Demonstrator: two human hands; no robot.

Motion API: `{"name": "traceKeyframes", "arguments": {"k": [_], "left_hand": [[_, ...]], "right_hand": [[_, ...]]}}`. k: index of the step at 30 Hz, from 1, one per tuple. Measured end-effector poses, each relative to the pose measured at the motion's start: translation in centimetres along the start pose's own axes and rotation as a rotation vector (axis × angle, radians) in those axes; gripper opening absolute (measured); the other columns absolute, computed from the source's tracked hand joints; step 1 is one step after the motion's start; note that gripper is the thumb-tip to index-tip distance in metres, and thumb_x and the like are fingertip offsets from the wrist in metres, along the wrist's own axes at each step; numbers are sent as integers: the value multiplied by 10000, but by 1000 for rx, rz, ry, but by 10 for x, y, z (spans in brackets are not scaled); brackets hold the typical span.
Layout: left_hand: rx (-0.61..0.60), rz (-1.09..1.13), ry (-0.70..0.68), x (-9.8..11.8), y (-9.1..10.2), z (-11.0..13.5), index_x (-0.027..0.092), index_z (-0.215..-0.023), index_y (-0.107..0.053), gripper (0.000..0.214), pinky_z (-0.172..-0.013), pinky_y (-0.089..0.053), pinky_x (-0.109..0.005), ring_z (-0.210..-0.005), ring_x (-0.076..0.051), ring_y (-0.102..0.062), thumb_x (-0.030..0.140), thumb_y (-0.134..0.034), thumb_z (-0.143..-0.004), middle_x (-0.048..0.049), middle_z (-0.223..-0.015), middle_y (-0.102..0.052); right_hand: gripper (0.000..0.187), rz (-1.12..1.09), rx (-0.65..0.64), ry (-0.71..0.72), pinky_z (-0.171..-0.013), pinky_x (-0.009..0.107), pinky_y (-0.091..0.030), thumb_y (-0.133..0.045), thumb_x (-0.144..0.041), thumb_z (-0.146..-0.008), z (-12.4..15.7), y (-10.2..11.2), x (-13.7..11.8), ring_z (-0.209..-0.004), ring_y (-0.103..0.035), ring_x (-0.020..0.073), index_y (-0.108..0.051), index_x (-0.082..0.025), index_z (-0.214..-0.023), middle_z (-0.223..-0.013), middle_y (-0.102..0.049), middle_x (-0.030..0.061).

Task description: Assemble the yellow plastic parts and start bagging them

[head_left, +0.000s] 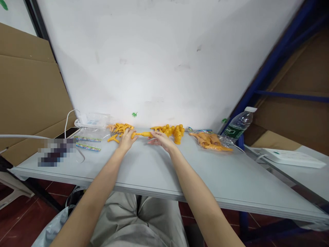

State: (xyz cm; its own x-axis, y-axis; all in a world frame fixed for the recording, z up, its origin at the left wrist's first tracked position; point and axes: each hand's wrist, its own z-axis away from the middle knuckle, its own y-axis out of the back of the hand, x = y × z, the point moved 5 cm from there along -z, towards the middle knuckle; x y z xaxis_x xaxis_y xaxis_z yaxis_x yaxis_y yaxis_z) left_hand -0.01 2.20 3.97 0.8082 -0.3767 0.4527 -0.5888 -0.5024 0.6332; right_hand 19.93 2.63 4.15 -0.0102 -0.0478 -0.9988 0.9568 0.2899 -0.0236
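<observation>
A yellow plastic rod-shaped piece (144, 134), ribbed toward its left end, spans the gap between my two hands just above the table. My left hand (125, 140) has its fingers closed on the left end, and my right hand (161, 139) grips the right end with thumb and fingers. Beside my left hand lies a pile of yellow T-shaped handle pieces (123, 127) with some small metallic-looking bits. Several yellow hollow plastic parts (177, 133) stand and lie just beyond my right hand. Whether the held piece is one part or two joined is unclear.
Clear bags of yellow plastic pieces (210, 141) lie right, near a leaning water bottle (239, 123). At left are flat plastic packets (88, 147), a phone (68, 133) and white cables. A white wall (159, 68) backs the table (154, 171); a power strip (293, 157) sits far right.
</observation>
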Motion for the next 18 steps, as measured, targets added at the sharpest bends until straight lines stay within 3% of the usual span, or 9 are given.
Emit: {"name": "traceKeyframes", "arguments": {"k": [7,11,15,18], "left_hand": [[-44,18,3,3,2,1,223,-1046,-642,266,-854,-489,-319,-949,-196,-591,231,-698,-786,-54,-1027,-575],[-99,19,39,9,3,4,248,-1255,-551,500,-822,-497,-323,-904,-190,-609,348,-701,-789,-78,-1187,-555],[-74,2,68,11,7,6,228,-1397,-409,591,-853,-496,-352,-1018,-232,-603,370,-603,-857,-118,-1313,-513],[-64,-19,70,10,7,5,193,-1384,-419,511,-889,-492,-371,-1097,-252,-580,295,-519,-894,-132,-1326,-516]], "right_hand": [[152,-137,8,-37,-733,320,-578,-618,-332,-869,-3,-5,4,-644,-695,163,-604,-186,-912,-823,-720,46],[118,-258,58,13,-691,291,-573,-621,-291,-859,-9,-2,3,-620,-678,146,-605,-183,-904,-781,-712,45],[189,-244,261,159,-729,313,-563,-675,-340,-797,-21,19,3,-693,-685,164,-574,-199,-873,-821,-711,54],[340,-20,472,332,-752,347,-547,-712,-395,-723,-31,35,1,-818,-681,203,-553,-214,-963,-919,-707,62]]}}
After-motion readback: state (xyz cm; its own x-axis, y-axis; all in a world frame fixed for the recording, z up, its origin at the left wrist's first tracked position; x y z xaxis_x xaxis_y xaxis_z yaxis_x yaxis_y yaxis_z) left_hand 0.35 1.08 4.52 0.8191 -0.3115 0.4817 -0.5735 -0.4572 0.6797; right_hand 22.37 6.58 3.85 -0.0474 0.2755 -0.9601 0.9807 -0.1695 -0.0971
